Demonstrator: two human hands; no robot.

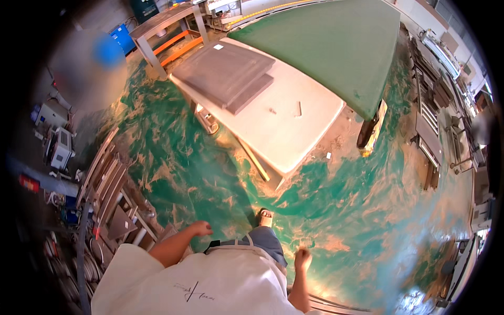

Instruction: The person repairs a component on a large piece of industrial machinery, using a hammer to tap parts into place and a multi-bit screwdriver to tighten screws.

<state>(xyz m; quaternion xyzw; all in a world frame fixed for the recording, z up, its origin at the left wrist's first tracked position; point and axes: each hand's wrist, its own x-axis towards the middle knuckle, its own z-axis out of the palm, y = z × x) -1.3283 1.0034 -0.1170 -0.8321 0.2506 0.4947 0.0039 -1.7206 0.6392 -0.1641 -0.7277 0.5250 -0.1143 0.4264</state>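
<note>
My left hand (201, 228) hangs beside my waist with its fingers loosely curled, and no object shows in it. On the other side, my right hand (303, 259) is closed in a fist over the floor, with nothing visible in it. Both hands are apart from the furniture. Ahead of me stands a pale-topped table (294, 134). Brown flat panels (223, 71) lie stacked on its far left part, a small white piece on top. A short dark rod (299, 108) and a tiny object rest on the bare part of the top.
A large green-topped table (336, 52) adjoins the pale one. Wood strips and boards (107, 181) are piled at left; racks of brown panels (428, 126) line the right. A yellow bar (253, 160) leans under the pale table. The green floor (210, 178) is dusty.
</note>
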